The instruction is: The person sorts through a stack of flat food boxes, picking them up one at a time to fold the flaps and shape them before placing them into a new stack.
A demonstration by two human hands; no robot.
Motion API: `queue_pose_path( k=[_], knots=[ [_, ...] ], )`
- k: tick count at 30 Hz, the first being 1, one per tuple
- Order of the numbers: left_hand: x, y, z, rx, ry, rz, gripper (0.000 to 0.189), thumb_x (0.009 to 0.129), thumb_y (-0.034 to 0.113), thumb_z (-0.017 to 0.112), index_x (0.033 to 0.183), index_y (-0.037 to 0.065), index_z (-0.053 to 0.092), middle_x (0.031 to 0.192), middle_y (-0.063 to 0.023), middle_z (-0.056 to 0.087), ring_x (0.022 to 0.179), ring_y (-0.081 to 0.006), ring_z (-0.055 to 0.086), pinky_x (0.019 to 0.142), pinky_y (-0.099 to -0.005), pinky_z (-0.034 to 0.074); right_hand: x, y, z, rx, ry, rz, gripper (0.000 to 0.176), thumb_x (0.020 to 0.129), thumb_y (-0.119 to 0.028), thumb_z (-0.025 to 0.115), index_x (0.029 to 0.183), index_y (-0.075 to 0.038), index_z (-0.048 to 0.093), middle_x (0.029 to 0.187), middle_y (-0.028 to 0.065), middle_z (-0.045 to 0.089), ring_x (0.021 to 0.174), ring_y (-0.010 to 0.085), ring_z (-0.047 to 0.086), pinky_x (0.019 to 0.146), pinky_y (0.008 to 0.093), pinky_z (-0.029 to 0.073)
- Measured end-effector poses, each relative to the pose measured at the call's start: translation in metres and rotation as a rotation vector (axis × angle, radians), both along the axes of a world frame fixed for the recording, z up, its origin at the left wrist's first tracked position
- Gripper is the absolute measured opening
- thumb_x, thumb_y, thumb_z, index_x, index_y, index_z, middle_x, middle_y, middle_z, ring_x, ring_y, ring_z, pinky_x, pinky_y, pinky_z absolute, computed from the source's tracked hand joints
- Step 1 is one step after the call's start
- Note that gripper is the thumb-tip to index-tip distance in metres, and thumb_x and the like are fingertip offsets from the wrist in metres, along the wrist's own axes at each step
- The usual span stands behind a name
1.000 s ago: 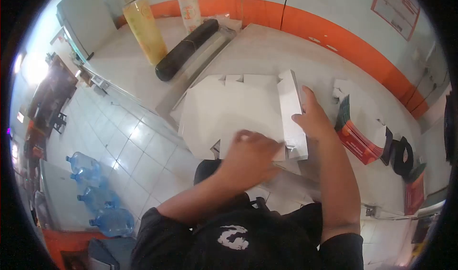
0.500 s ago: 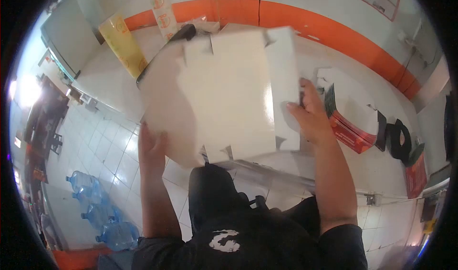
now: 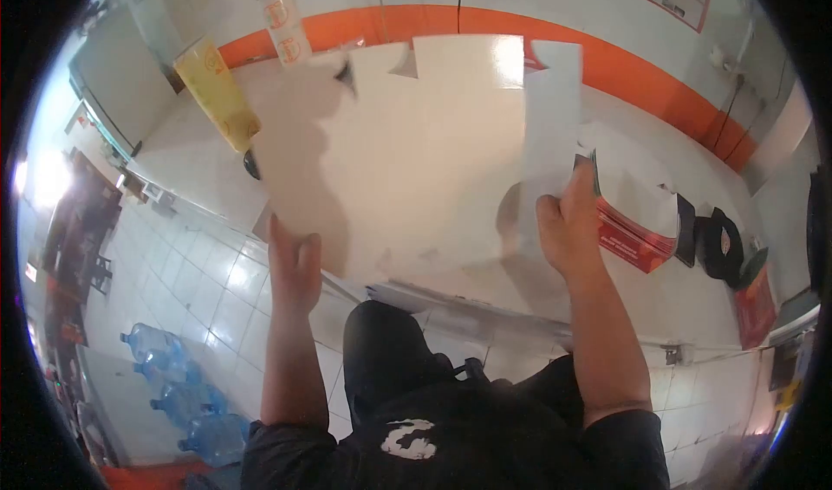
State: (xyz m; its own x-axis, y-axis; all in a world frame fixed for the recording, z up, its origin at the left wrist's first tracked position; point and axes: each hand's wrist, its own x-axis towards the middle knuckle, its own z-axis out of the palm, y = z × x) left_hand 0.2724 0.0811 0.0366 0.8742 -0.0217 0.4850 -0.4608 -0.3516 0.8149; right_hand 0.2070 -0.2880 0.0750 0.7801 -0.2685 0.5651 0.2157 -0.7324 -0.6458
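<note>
A large white cardboard sheet [image 3: 425, 161] with notched flaps along its edges is held up over the counter. At its lower left edge, my left hand [image 3: 295, 260] grips it with the thumb on the near face. My right hand [image 3: 568, 221] holds its right edge, fingers partly hidden. Just right of that hand lies a stack of red printed cartons [image 3: 637, 234], with white inner faces showing. The sheet's far side cannot be seen.
A yellow roll [image 3: 217, 96] and a clear printed roll [image 3: 284, 26] stand at the back left. A black ring-shaped item [image 3: 719, 247] lies at the right. Blue water bottles [image 3: 212, 438] are on the floor at the left.
The cardboard sheet has turned and now looks flatter and wider, its right edge shifted right. My right hand has moved slightly right and down, my left hand slightly right and down.
</note>
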Motion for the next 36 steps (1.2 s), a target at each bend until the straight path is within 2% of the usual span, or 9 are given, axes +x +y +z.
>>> queue_pose_path(
  k=[5,9,12,15,17,18,19,25,36],
  knots=[
    [0.010,0.008,0.003,0.330,0.423,0.059,0.053,0.093,0.012,0.059,0.143,-0.003,0.051,0.119,-0.0219,0.069,0.106,-0.0346,0.069,0.096,-0.0447,0.055,-0.003,-0.007,0.009,-0.123,0.622,-0.034,0.055,0.095,-0.013,0.062,0.137,0.015,0.041,0.130,0.0418,0.062,0.123,0.0547,0.064,0.108,0.0546,0.050],
    [0.013,-0.006,-0.005,0.628,0.384,0.118,0.058,0.094,0.021,0.064,0.144,-0.005,0.049,0.114,-0.0261,0.072,0.094,-0.0477,0.071,0.091,-0.0509,0.058,0.002,-0.006,-0.013,-0.121,0.747,-0.070,0.063,0.094,-0.021,0.069,0.139,0.013,0.042,0.128,0.0386,0.063,0.127,0.0520,0.063,0.109,0.0542,0.051],
    [-0.010,-0.028,0.029,0.686,0.448,0.275,0.068,0.091,0.026,0.074,0.146,-0.004,0.049,0.125,-0.0296,0.068,0.113,-0.0512,0.067,0.101,-0.0528,0.055,-0.023,0.012,-0.004,-0.475,0.410,-0.197,0.064,0.090,-0.025,0.078,0.139,0.006,0.052,0.126,0.0277,0.066,0.126,0.0442,0.062,0.106,0.0517,0.053],
    [-0.034,-0.042,0.034,0.805,-0.062,0.174,0.078,0.083,0.031,0.086,0.146,-0.001,0.053,0.138,-0.0277,0.063,0.129,-0.0458,0.061,0.110,-0.0519,0.050,-0.050,0.025,0.023,-0.742,0.349,0.338,0.055,0.084,-0.026,0.084,0.129,-0.002,0.064,0.123,0.0165,0.066,0.123,0.0352,0.061,0.102,0.0472,0.054],
    [-0.055,-0.063,0.049,0.790,-0.085,-0.360,0.075,0.080,0.032,0.090,0.143,0.003,0.060,0.148,-0.0224,0.057,0.140,-0.0406,0.053,0.115,-0.0516,0.044,-0.056,0.040,0.019,-0.845,0.470,0.421,0.041,0.086,-0.024,0.081,0.118,-0.003,0.069,0.118,0.0138,0.067,0.116,0.0318,0.064,0.096,0.0450,0.055],
    [-0.066,-0.077,0.042,0.881,-0.185,-0.490,0.073,0.079,0.035,0.091,0.139,0.005,0.064,0.146,-0.0176,0.059,0.137,-0.0372,0.055,0.114,-0.0512,0.045,-0.060,0.046,0.016,-0.896,0.531,0.464,0.033,0.087,-0.022,0.080,0.112,-0.003,0.071,0.115,0.0125,0.067,0.113,0.0301,0.065,0.094,0.0439,0.056],
    [-0.074,-0.090,0.041,0.937,-0.215,-0.565,0.073,0.078,0.035,0.091,0.139,0.007,0.064,0.142,-0.0137,0.061,0.137,-0.0336,0.055,0.113,-0.0506,0.045,-0.059,0.047,-0.001,-0.875,0.338,0.404,0.020,0.089,-0.018,0.073,0.102,-0.004,0.070,0.103,0.0115,0.066,0.103,0.0297,0.067,0.086,0.0424,0.058],
    [-0.056,-0.110,0.025,1.171,-0.315,-0.558,0.027,0.088,0.019,0.072,0.113,0.007,0.072,0.099,-0.0061,0.066,0.097,-0.0280,0.070,0.084,-0.0429,0.060,-0.056,0.048,-0.006,-0.847,0.315,0.384,0.010,0.091,-0.014,0.066,0.093,-0.004,0.069,0.097,0.0118,0.066,0.094,0.0304,0.069,0.078,0.0423,0.061],
    [-0.022,-0.112,0.056,1.118,-0.107,-0.739,0.019,0.092,0.026,0.069,0.102,0.011,0.075,0.093,-0.0114,0.071,0.096,-0.0325,0.073,0.089,-0.0481,0.058,-0.031,0.033,0.023,-0.819,0.619,0.475,0.016,0.095,-0.012,0.063,0.098,-0.006,0.077,0.103,0.0128,0.069,0.104,0.0318,0.071,0.087,0.0450,0.062]
  ],
)
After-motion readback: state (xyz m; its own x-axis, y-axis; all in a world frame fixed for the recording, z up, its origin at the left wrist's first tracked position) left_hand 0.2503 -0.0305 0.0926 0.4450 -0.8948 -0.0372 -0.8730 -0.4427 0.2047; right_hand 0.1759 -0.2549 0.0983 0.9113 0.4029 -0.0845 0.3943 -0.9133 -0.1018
